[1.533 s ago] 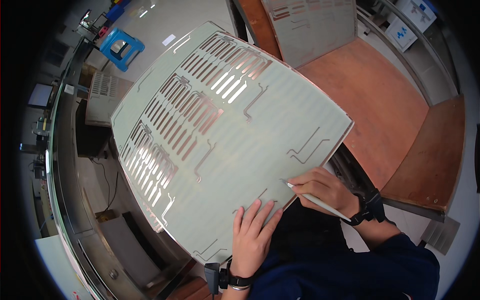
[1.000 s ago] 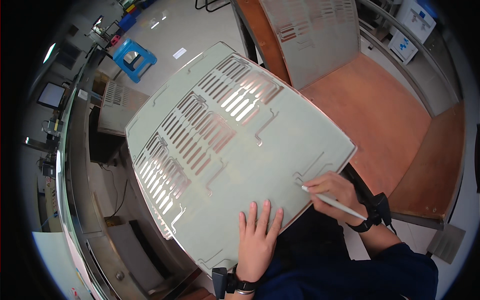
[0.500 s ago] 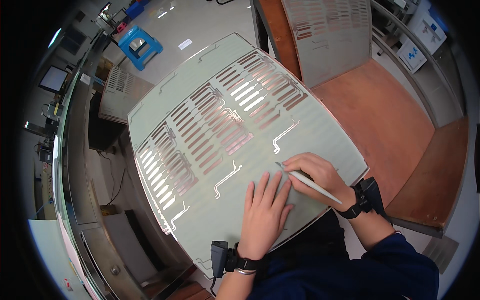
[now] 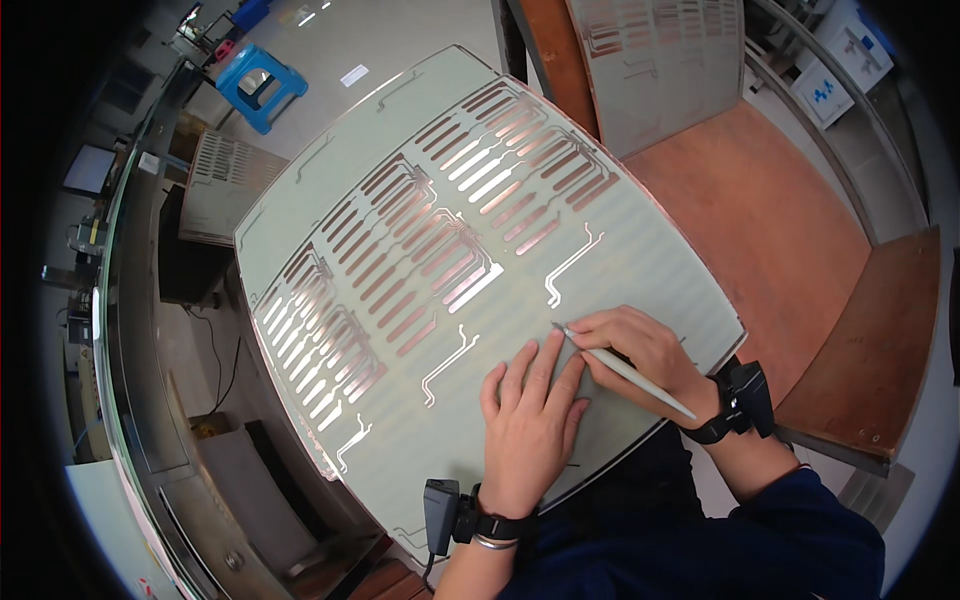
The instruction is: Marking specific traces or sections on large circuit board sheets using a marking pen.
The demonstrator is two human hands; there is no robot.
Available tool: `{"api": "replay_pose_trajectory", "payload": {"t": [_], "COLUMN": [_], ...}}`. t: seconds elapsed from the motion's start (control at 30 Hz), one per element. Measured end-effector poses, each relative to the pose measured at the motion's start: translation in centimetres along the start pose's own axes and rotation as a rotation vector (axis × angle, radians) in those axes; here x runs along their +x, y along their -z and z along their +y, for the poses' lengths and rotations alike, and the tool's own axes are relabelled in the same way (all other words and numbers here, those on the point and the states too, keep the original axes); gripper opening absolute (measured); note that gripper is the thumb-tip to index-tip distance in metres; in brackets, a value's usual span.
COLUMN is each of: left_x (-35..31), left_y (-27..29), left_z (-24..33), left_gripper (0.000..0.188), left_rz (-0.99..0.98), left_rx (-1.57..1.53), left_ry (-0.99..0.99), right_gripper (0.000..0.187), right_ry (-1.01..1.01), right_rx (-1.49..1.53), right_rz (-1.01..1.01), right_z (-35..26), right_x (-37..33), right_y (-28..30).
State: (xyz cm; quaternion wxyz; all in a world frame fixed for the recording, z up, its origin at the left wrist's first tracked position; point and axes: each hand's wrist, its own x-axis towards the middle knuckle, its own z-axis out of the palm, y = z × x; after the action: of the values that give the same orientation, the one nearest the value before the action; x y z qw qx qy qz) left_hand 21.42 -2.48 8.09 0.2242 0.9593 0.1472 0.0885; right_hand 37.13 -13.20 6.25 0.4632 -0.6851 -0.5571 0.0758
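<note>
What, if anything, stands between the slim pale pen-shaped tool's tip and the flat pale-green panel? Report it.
Nothing visible: the slim pale pen-shaped tool in the right hand meets or nearly meets the flat pale-green panel. The left hand lies close beside its tip.

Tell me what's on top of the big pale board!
On the pale board are shiny stripes and the left hand, with the right hand holding a slim tool there. The patches beneath the hands are covered, so I can't see those.
</note>
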Motion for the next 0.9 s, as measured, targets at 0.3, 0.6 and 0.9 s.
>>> {"api": "replay_pose_trajectory", "payload": {"t": [0.3, 0.6, 0.9], "left_x": [0.0, -0.1, 0.3], "left_y": [0.0, 0.0, 0.1], "left_z": [0.0, 0.0, -0.9], "left_gripper": [0.046, 0.046, 0.048], "left_rz": [0.003, 0.009, 0.033], "left_rx": [-0.012, -0.007, -0.072], "left_ry": [-0.005, -0.009, -0.013], "right_gripper": [0.024, 0.023, 0.022], "right_ry": [-0.014, -0.052, -0.029], "right_rx": [-0.003, 0.019, 0.066], "right_rz": [0.021, 0.012, -0.026], "right_z": [0.2, -0.3, -0.2], "right_x": [-0.2, 0.0, 1.1], "right_y": [-0.3, 0.1, -0.7]}}
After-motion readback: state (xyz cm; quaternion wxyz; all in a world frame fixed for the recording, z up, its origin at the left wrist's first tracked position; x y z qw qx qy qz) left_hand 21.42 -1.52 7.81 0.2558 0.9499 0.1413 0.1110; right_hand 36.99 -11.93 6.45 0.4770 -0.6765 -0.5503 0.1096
